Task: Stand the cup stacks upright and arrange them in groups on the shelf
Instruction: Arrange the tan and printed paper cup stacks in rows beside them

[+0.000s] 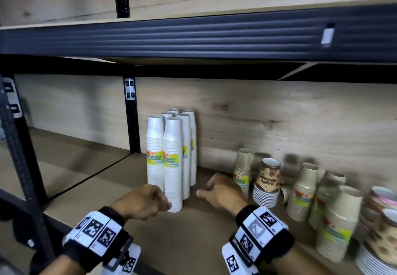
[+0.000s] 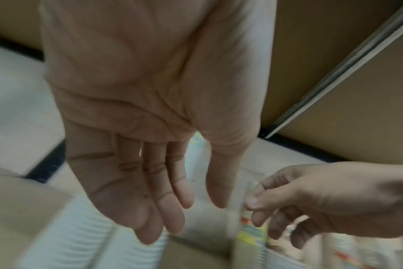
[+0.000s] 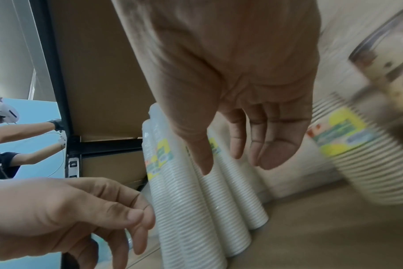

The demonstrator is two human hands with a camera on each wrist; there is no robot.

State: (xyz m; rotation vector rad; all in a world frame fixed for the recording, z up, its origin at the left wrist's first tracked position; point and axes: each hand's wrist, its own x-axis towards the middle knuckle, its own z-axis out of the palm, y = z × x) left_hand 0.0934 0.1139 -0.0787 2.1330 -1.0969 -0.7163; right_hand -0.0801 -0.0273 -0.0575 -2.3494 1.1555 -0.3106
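Several tall white cup stacks [image 1: 173,158] with yellow-green labels stand upright in a tight group at the middle of the shelf [image 1: 199,234]. My left hand [image 1: 165,203] hovers at the base of the front white stack [image 3: 184,209] and holds nothing; its fingers [image 2: 170,209] lie nearly straight. My right hand [image 1: 206,188] is open with spread fingers, just right of the white group [image 3: 237,191] and left of a beige cup stack [image 1: 242,173]. A brown patterned stack [image 1: 267,182] stands beside that one. Further beige stacks [image 1: 305,193] lean at the right.
A pile of white plates [image 1: 373,261] sits at the far right under patterned cups. A black upright post [image 1: 132,115] stands behind the white group, and the upper shelf beam [image 1: 193,38] hangs overhead. Another person [image 3: 2,142] works beyond the rack's left end.
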